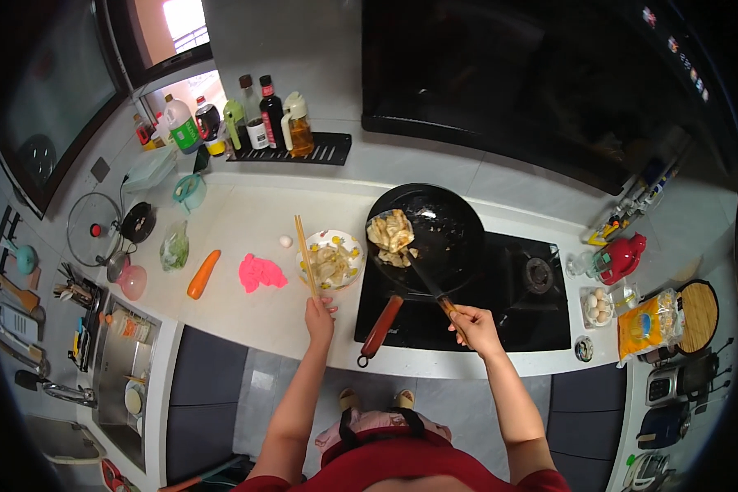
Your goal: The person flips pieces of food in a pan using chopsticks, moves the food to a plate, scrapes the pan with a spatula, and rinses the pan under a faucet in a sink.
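Note:
My right hand (476, 327) grips the wooden handle of a spatula (427, 280), its blade loaded with browned pieces of cooked food (392, 232) over the left side of a black wok (446, 246). A few more bits lie in the wok below the blade. In my left hand (320, 318) is a pair of wooden chopsticks (304, 252), held nearly upright in the picture. They cross the left part of a patterned plate (358, 270), which bears pale cooked pieces (332, 265). The plate sits on the white counter, just left of the stove.
The wok's red-brown handle (381, 329) reaches past the front edge of the black gas stove (498, 320). An egg (286, 241), pink cloth-like item (261, 272), carrot (203, 275) and bagged greens (175, 246) lie leftward. Sauce bottles (272, 117) stand behind. Several eggs (598, 306) sit at right.

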A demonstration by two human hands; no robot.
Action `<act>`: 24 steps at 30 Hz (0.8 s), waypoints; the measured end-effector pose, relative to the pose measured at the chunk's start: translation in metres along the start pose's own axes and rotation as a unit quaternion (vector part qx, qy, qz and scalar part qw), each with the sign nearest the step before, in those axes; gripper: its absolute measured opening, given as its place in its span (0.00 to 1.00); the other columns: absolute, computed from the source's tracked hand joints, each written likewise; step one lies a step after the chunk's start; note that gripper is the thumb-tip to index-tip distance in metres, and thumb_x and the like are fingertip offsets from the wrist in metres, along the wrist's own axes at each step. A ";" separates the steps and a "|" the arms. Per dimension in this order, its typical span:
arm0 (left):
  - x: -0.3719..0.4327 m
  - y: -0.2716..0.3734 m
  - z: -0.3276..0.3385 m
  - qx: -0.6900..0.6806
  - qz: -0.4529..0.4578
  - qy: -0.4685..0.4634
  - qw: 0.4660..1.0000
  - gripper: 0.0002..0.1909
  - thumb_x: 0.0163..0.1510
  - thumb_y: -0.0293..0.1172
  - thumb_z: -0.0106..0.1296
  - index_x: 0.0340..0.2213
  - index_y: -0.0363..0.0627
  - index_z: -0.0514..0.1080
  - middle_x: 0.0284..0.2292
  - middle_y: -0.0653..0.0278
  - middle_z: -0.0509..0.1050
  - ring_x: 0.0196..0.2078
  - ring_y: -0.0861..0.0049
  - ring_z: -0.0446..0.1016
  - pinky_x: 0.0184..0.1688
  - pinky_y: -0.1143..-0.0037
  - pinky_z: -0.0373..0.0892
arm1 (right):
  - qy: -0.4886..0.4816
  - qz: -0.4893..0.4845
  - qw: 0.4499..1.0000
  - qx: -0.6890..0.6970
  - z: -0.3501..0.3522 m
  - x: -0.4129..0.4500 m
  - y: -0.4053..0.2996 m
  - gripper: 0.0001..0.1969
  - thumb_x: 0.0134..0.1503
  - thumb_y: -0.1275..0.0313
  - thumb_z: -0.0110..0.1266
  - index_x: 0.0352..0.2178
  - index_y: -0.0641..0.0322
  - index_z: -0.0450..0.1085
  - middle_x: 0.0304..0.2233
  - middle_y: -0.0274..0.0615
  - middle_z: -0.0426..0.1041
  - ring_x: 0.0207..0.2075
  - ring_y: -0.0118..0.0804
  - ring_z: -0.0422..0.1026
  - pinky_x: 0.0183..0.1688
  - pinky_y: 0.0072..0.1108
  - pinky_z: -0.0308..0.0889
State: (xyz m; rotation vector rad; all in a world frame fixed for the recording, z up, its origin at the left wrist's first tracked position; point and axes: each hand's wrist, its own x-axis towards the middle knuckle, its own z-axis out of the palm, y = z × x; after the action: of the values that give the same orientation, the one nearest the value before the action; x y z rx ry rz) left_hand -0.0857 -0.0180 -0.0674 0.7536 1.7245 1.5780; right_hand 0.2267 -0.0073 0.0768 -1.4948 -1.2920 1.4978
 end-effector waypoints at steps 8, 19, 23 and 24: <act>0.007 -0.030 -0.042 -0.023 -0.079 -0.007 0.997 0.13 0.58 0.40 0.29 0.28 0.45 0.60 0.27 0.64 0.70 0.22 0.80 0.71 0.15 0.81 0.64 | -0.100 0.032 0.992 -0.070 0.076 0.016 -0.013 0.12 0.51 0.69 0.49 0.34 0.67 0.70 0.17 0.35 0.69 0.11 0.19 0.62 0.12 0.12 0.57; 0.023 -0.058 -0.062 0.056 -0.170 -0.064 0.982 0.15 0.57 0.40 0.29 0.26 0.44 0.61 0.22 0.66 0.69 0.19 0.80 0.70 0.14 0.79 0.64 | 0.044 -0.166 0.899 -0.403 0.123 0.034 -0.009 0.12 0.46 0.67 0.51 0.30 0.63 0.72 0.21 0.48 0.72 0.22 0.45 0.72 0.30 0.27 0.67; 0.026 -0.062 -0.062 0.078 -0.184 -0.081 0.977 0.15 0.57 0.40 0.30 0.27 0.44 0.61 0.21 0.66 0.69 0.18 0.80 0.70 0.14 0.79 0.64 | 0.113 -0.267 0.838 -0.462 0.117 0.025 -0.012 0.12 0.45 0.68 0.52 0.32 0.60 0.72 0.22 0.49 0.72 0.23 0.46 0.71 0.27 0.29 0.67; 0.028 -0.060 -0.058 0.087 -0.191 -0.091 0.973 0.15 0.57 0.41 0.30 0.27 0.44 0.61 0.20 0.66 0.69 0.17 0.81 0.69 0.13 0.79 0.64 | 0.118 -0.272 0.842 -0.451 0.110 0.025 -0.007 0.13 0.44 0.67 0.53 0.32 0.62 0.72 0.22 0.50 0.71 0.23 0.46 0.71 0.26 0.28 0.67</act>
State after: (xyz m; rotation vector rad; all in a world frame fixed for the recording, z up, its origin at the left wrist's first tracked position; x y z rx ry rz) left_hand -0.1469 -0.0370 -0.1274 0.5846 1.7598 1.0773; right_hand 0.1152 -0.0027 0.0603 -1.5392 -2.1716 0.2839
